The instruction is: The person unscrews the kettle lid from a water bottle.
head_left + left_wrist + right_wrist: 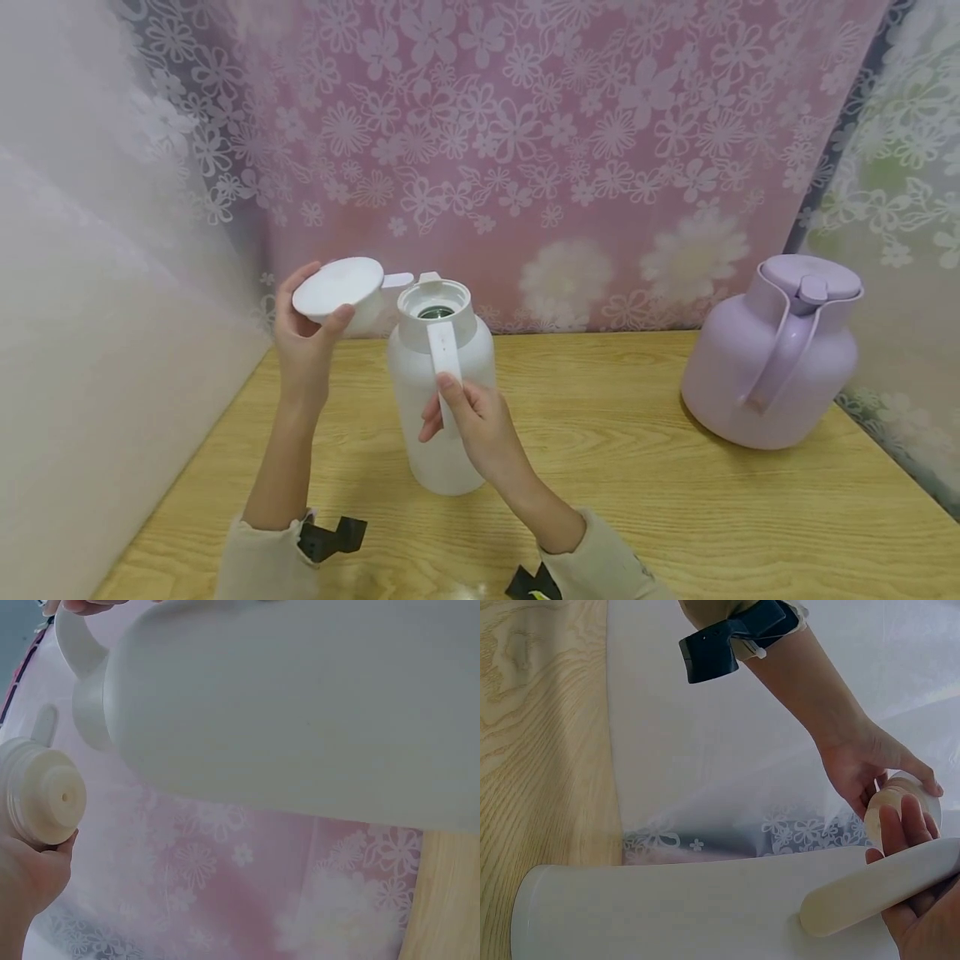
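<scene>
A white thermos jug (442, 442) stands upright on the wooden table, its round mouth uncovered. My right hand (480, 421) grips the jug's white handle (444, 350), thumb on the near side and fingers behind. To the left of the mouth, my left hand (303, 333) holds the white lid (341, 287) by its rim, in the air and apart from the jug. A flat tab (398, 280) sticks out from the lid toward the jug. The left wrist view shows the lid's stepped cream underside (64, 796) with a small hole in its centre.
A lilac jug (772, 367) with its lid on stands at the right of the table (600, 467). Behind the table hangs a pink floral curtain (525, 167). A pale wall-like surface (112, 292) borders the left side.
</scene>
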`<state>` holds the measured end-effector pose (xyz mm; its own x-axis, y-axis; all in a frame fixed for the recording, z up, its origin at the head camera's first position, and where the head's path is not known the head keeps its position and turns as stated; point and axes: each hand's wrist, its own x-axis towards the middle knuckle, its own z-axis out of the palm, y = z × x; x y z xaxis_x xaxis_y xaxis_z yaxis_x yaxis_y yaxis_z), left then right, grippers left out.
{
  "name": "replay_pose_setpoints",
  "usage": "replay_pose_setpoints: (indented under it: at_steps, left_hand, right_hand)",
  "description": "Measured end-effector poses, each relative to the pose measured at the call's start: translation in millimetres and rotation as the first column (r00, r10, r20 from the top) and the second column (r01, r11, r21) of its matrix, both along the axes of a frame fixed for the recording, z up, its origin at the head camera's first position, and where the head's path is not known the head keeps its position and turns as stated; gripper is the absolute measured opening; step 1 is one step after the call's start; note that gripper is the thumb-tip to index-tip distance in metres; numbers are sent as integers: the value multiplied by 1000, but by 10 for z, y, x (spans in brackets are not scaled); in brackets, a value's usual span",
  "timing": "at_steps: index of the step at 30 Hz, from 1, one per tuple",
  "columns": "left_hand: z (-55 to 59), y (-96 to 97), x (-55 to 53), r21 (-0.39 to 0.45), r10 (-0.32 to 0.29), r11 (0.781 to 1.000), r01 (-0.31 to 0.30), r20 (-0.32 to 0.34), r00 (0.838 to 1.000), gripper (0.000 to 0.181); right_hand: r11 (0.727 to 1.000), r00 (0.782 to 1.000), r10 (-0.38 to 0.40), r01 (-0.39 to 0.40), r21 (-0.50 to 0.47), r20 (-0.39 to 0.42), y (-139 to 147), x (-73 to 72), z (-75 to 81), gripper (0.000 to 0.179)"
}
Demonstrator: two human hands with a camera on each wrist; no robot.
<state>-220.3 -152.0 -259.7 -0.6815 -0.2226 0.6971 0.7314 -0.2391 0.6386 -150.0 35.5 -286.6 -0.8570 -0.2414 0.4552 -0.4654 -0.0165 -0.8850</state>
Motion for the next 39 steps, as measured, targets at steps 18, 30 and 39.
replay_pose_setpoints:
  at_steps: [18,30,39]
  left_hand:
    - [-393,-265,90,-6,-44,999,44,80,996,52]
    - [-690,-398,188,-94,-31,994,51,205,978,55]
    - [-861,-473,243,-101,-76,990,100,222,972,54]
  right_hand:
    - [1000,1000,6,-6,-1,-5,-9,-9,-17,38]
    - [1000,1000,-3,3,-3,2,-7,-2,0,38]
    - [1000,1000,-4,4,-5,14,-8,5,9,38]
